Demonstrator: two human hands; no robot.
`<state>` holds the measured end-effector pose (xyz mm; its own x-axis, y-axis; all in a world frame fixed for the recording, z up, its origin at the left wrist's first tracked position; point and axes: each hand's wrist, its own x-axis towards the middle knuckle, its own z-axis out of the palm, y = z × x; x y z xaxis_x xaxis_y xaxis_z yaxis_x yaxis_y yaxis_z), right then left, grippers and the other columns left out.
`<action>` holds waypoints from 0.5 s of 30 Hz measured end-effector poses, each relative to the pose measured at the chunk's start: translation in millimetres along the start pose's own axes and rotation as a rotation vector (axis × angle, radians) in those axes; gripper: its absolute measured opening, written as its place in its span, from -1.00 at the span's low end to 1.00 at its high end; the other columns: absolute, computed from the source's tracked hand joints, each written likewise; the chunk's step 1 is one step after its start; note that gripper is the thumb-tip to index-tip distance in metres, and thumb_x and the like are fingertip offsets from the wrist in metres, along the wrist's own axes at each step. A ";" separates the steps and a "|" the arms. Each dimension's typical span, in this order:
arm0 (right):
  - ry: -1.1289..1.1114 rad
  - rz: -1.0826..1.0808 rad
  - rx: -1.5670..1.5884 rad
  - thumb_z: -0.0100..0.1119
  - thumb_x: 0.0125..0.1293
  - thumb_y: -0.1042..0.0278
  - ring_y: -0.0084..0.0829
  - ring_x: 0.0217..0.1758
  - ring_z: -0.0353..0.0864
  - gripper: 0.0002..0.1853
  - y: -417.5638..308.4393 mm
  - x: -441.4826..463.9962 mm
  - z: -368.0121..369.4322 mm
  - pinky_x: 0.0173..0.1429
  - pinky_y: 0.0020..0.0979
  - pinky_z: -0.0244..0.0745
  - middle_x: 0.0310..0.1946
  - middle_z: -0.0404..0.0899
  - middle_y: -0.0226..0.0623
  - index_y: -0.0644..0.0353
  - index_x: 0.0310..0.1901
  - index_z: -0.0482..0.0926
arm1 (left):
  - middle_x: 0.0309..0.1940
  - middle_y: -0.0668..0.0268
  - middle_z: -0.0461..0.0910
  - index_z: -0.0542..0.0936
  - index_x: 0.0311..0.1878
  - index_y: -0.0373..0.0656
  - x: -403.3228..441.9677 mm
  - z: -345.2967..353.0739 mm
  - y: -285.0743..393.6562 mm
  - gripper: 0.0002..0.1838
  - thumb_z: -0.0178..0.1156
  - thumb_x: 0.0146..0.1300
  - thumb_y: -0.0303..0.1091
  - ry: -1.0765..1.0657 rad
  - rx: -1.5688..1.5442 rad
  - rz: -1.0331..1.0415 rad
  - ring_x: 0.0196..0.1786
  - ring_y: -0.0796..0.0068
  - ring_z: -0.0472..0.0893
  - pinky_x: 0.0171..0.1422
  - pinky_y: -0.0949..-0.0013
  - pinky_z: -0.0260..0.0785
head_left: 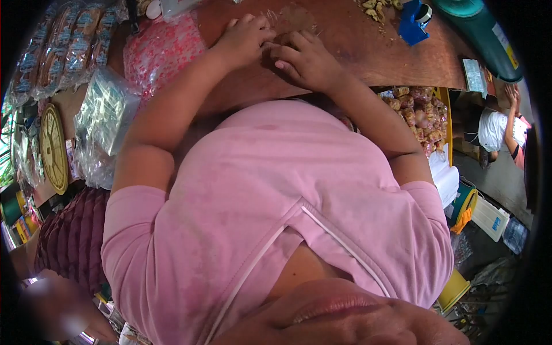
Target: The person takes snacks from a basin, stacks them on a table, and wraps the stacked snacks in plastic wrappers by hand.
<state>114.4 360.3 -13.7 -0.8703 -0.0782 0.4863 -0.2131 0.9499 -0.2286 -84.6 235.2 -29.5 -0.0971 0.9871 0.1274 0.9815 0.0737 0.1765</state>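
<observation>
My left hand [247, 41] rests on the brown wooden table [230, 86] with its fingers curled. Close beside it, almost touching, is my right hand [307, 59], its fingers bent inward and thumb drawn in. Whatever lies between the fingertips is too small or hidden to name. Just beyond the fingers, some thin clear plastic [290, 22] seems to lie on the tabletop. To the left of my left hand, a plastic bag with a red-and-white pattern [164, 49] is spread on the table.
Blue tape dispenser [414, 24], brown-yellow pieces [375, 9] and a teal device [482, 35] occupy the far right. Packed goods [69, 49] and clear bags [106, 112] are left. Wrapped snacks [417, 115] sit below the right edge. People [495, 131] are at both sides.
</observation>
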 end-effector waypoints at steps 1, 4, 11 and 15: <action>-0.018 0.002 -0.007 0.18 0.49 0.07 -0.04 0.08 0.53 -0.69 0.6 -0.1 -0.3 0.21 -0.05 0.47 0.02 0.55 -0.18 -0.04 0.15 0.64 | 0.12 0.31 0.56 0.75 -0.03 0.09 1.1 1.2 -3.1 -0.73 0.33 0.26 -0.09 0.025 0.006 0.019 0.27 0.15 0.48 0.34 -0.18 0.31; -0.050 -0.004 -0.009 0.20 0.47 0.02 -0.06 0.09 0.53 -0.66 0.5 1.7 -3.1 0.18 -0.04 0.49 0.03 0.55 -0.19 -0.08 0.16 0.65 | 0.09 0.32 0.59 0.78 -0.08 0.11 10.9 -7.5 -10.3 -0.68 0.32 0.27 0.07 -0.054 -0.040 -0.012 0.28 0.15 0.48 0.34 -0.18 0.31; -0.164 0.032 -0.128 0.22 0.44 0.01 -0.10 0.16 0.55 -0.60 -1.8 11.5 3.3 0.19 -0.01 0.55 0.10 0.59 -0.20 0.00 0.18 0.65 | 0.12 0.35 0.60 0.74 -0.16 0.09 9.0 5.3 -41.5 -0.72 0.35 0.30 0.07 0.099 -0.128 -0.033 0.27 0.10 0.49 0.25 -0.22 0.31; -0.226 0.120 -0.197 0.17 0.44 0.01 -0.06 0.28 0.55 -0.56 -11.9 19.8 3.5 0.32 0.03 0.50 0.23 0.61 -0.23 0.06 0.22 0.64 | 0.16 0.33 0.61 0.72 -0.20 0.10 -9.1 -9.0 -35.3 -0.71 0.36 0.30 0.09 0.128 -0.094 -0.053 0.28 0.10 0.50 0.29 -0.21 0.30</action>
<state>98.1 346.3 -4.3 -0.9653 -0.0064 0.2610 -0.0321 0.9950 -0.0943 -119.8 222.3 -28.1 -0.1747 0.9554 0.2379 0.9552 0.1058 0.2766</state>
